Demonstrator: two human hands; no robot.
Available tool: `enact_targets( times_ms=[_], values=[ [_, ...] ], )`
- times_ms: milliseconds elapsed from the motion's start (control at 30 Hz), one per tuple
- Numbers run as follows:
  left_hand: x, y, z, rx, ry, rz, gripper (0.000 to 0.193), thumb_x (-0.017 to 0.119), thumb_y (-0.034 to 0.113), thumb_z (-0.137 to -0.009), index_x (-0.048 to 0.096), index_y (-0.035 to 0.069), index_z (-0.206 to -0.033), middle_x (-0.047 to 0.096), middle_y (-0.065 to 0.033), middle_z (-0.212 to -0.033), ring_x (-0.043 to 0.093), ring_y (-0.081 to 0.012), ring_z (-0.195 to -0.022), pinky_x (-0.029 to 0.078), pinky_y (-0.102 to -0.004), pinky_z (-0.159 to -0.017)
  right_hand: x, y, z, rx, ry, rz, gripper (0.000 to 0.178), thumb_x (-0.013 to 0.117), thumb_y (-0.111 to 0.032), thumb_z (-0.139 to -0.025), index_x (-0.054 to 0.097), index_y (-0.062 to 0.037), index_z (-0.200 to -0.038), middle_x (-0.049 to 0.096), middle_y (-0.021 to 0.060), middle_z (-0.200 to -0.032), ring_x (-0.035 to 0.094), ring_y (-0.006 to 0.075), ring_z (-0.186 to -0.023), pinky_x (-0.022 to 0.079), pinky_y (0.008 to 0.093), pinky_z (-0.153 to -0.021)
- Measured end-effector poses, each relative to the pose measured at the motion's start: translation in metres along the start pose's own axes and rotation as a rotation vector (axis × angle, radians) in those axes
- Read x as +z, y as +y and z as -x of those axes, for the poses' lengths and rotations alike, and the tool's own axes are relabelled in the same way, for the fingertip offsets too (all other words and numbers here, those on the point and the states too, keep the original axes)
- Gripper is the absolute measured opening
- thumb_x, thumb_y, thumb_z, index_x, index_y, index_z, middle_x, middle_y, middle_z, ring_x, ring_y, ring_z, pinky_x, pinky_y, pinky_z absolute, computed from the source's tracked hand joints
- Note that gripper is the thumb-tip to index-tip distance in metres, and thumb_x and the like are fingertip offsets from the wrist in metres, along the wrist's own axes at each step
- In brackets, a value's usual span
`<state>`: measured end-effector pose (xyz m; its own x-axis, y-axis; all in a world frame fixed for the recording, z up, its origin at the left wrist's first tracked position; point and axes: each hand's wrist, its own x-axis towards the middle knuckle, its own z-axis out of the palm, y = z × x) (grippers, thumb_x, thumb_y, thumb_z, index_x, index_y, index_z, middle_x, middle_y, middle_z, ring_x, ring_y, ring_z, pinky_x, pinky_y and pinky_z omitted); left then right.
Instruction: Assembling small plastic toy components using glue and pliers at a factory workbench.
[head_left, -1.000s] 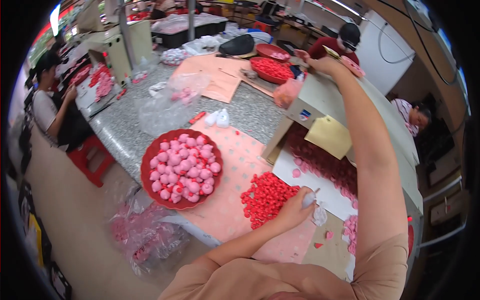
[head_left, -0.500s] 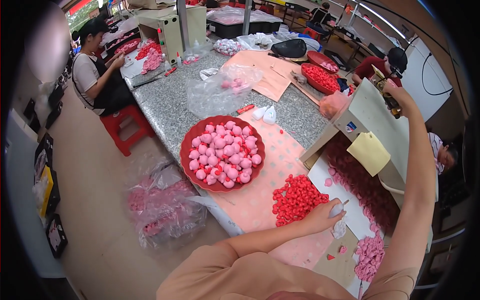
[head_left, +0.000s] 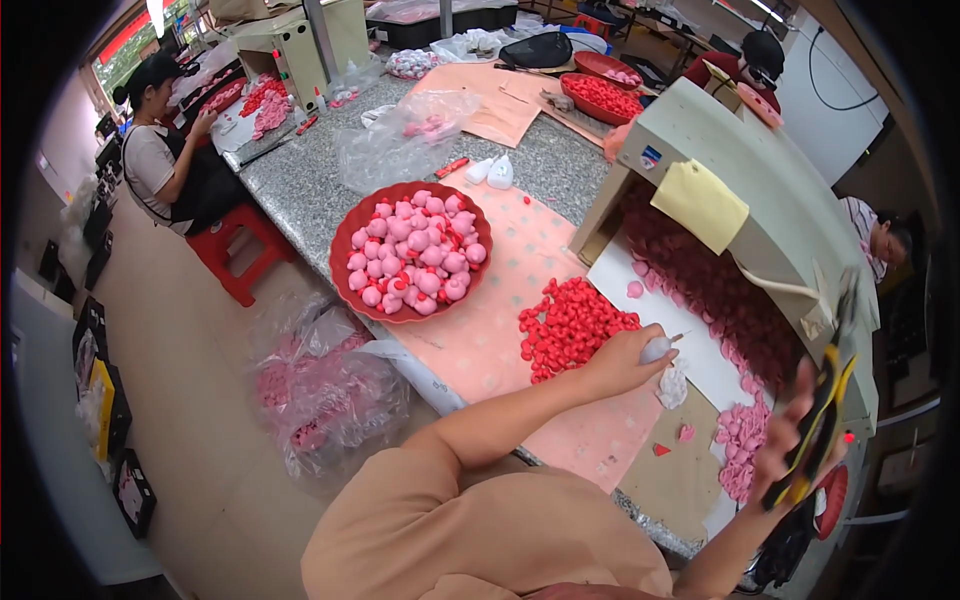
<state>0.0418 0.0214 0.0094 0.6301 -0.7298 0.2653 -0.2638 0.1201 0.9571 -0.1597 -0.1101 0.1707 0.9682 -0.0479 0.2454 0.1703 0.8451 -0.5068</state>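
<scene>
Far left of our fingers: a seated person is working at the grey stone table, with a red stool beside them.
Below the table edge: clear bags of pink pieces are lying on the floor, well left of our left hand.
Red bowl: it is sitting on the pink mat, filled with pink balls, up and to the left of our left fingers.
Red pile: small red pieces are lying heaped on the mat, just left of our left knuckles and touching or nearly touching them.
Left hand: we are curling its fingers closed around a small whitish bottle; its tip is pointing right and slightly up, so its long axis is running roughly left to right, away from the red pile.
White wad: it is lying just below and right of the left fingers.
Machine: a cream housing with a yellow flap is standing above and right of the left hand, with dark red pieces under its hood.
Pink pile: it is lying between our two hands.
Right hand: raised with fingers spread, it is gripping a black and yellow tool held near upright.
Nearer hand: the left is far nearer the red pile.
</scene>
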Motion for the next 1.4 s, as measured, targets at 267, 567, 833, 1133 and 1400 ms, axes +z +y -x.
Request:
enact_targets(
  times_ms=[267, 567, 833, 1133, 1400],
  values=[
    [0.057, -0.016, 0.01, 0.062, -0.095, -0.031, 0.028, 0.065, 0.028, -0.092, 0.058, 0.001, -0.094, 0.061, -0.0126, -0.075, 0.06, -0.0199, -0.065, 0.048, -0.0349, -0.062, -0.062, 0.098, 0.139, -0.162, 0.445, -0.13, 0.074, 0.053, -0.014, -0.094, 0.012, -0.0214, -0.155, 0.047, 0.0049, -0.114, 0.048, 0.0188, -0.094, 0.048, 0.0362, -0.074],
    [0.089, -0.006, -0.001, -0.138, -0.162, -0.107, 0.024, 0.065, 0.026, -0.092, 0.057, 0.003, -0.092, 0.061, -0.0087, -0.072, 0.057, -0.0136, -0.064, 0.046, -0.0315, -0.059, -0.083, 0.097, 0.139, 0.181, 0.631, 0.288, 0.066, 0.058, -0.02, -0.092, 0.028, -0.0044, -0.149, 0.05, 0.0174, -0.131, 0.058, 0.0234, -0.102, 0.057, 0.0386, -0.076],
    [0.097, -0.026, 0.002, 0.033, -0.004, -0.039, 0.022, 0.065, 0.023, -0.092, 0.055, 0.003, -0.095, 0.058, -0.0151, -0.072, 0.057, -0.0245, -0.064, 0.047, -0.0373, -0.06, -0.087, 0.118, 0.119, 0.202, 0.547, -0.054, 0.081, 0.054, -0.008, -0.08, 0.019, -0.0146, -0.153, 0.04, 0.0264, -0.144, 0.051, 0.0418, -0.123, 0.059, 0.0535, -0.079],
    [0.062, -0.021, -0.008, 0.036, 0.152, 0.017, 0.025, 0.066, 0.024, -0.093, 0.051, 0.004, -0.089, 0.053, -0.0096, -0.064, 0.053, -0.0178, -0.057, 0.043, -0.0326, -0.054, -0.091, 0.134, 0.083, 0.257, 0.474, -0.164, 0.089, 0.052, -0.003, -0.072, 0.017, -0.0148, -0.153, 0.041, 0.0251, -0.138, 0.051, 0.0442, -0.121, 0.056, 0.0604, -0.082],
    [0.057, -0.022, -0.012, 0.024, 0.155, 0.03, 0.027, 0.064, 0.026, -0.093, 0.049, 0.004, -0.089, 0.054, -0.0088, -0.063, 0.055, -0.0175, -0.053, 0.043, -0.0325, -0.05, -0.102, 0.121, 0.078, 0.174, 0.516, 0.083, 0.083, 0.053, -0.001, -0.075, 0.021, -0.013, -0.15, 0.04, 0.0214, -0.138, 0.055, 0.0397, -0.116, 0.063, 0.0475, -0.07]
  ],
)
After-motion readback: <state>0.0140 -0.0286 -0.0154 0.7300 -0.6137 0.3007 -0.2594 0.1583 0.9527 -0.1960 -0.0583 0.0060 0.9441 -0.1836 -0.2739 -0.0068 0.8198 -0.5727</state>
